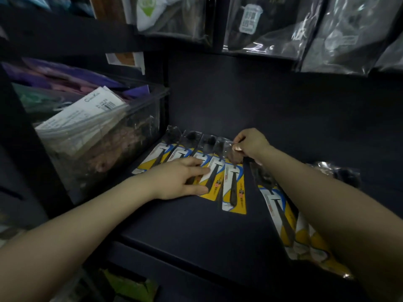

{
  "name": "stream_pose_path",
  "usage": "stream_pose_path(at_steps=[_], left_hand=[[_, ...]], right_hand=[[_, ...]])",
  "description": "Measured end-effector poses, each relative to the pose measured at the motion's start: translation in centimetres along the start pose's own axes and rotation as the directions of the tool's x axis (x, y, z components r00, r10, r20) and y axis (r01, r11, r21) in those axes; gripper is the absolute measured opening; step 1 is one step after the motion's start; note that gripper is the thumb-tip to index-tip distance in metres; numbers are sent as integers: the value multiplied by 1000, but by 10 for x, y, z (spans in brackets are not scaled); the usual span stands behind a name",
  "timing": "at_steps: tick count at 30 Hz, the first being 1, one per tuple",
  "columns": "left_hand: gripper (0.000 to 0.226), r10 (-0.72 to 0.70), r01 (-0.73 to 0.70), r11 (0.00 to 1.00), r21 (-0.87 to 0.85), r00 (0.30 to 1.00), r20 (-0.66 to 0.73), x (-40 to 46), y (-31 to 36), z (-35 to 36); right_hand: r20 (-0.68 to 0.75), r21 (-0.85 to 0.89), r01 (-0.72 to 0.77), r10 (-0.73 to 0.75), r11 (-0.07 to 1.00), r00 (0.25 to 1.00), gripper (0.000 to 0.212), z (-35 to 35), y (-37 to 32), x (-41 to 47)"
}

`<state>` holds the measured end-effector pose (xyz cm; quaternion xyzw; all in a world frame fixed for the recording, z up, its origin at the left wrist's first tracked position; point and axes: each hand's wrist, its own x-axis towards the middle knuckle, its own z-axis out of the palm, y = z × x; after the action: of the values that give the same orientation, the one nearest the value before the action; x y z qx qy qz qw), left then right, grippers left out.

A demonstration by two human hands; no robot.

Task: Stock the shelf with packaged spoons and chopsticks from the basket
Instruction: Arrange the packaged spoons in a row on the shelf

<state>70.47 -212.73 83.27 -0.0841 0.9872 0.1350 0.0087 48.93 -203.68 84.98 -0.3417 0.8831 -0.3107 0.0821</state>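
**Spoon packs being lined up on a dark shelf**

Nearest the camera, on the right of the dark shelf (196,232), a loose pile of packaged spoons (281,214) is seen lying partly under the right forearm, the yellow-and-white cards pointing toward the front edge. Further in, a row of spoon packs (234,190) is laid side by side, edges overlapping, each with a black spoon behind clear film. The left hand (181,179) is laid flat across the middle of this row, fingers spread and pressed onto the cards. Beyond it, the right hand (250,144) is closed in a pinch on the clear top edge of the rightmost pack in the row. To the left, a clear bin (139,118) of bagged goods is placed beside the row. At the back, plastic-wrapped items (272,29) are hung above the shelf. No basket or chopsticks can be made out.
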Motion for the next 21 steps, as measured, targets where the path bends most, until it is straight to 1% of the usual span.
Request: stream_pose_path(at_steps=[2, 4, 5, 6, 8, 10, 12, 13, 14, 16, 18, 21], left_hand=[[59, 2, -2, 1000, 24, 1000, 10, 1, 0, -1], [59, 14, -14, 997, 73, 1000, 1, 0, 3, -2], [60, 32, -31, 994, 105, 999, -16, -1, 7, -1], [62, 62, -56, 990, 133, 997, -41, -3, 12, 0], [65, 129, -119, 983, 143, 990, -64, -4, 26, 2], [68, 170, -166, 979, 120, 985, -17, -3, 40, 5], [71, 168, -170, 976, 137, 985, 28, 1, 49, 9], [71, 164, -168, 973, 155, 986, 36, 3, 51, 10], [69, 160, -165, 971, 172, 986, 42, 5, 51, 11], [63, 157, -164, 969, 185, 986, 54, 8, 50, 12], [56, 174, -182, 967, 176, 983, 62, 12, 50, 10], [50, 174, -189, 962, 200, 981, 90, 16, 50, 4]], right_hand=[[-86, -213, 34, -54, 976, 995, 16, 2, -2, -1], [-179, -255, 84, -132, 963, 975, 14, 1, 1, -4], [-196, -260, 109, -163, 959, 967, 14, 0, 3, -7], [-190, -282, 122, -180, 952, 965, 16, -1, 3, -11], [-132, -361, 107, -164, 926, 978, 25, -5, 1, -17], [-72, -474, 106, -159, 874, 985, 30, -15, -3, -26], [65, -524, 172, -163, 834, 985, 30, -31, -1, -33], [156, -497, 221, -164, 839, 974, 32, -38, 3, -35], [245, -435, 253, -157, 864, 957, 33, -46, 7, -38], [374, -286, 274, -157, 918, 914, 25, -56, 16, -47], [431, -192, 277, -172, 941, 885, 19, -59, 25, -50], [447, -118, 269, -191, 956, 874, 13, -58, 32, -48]])
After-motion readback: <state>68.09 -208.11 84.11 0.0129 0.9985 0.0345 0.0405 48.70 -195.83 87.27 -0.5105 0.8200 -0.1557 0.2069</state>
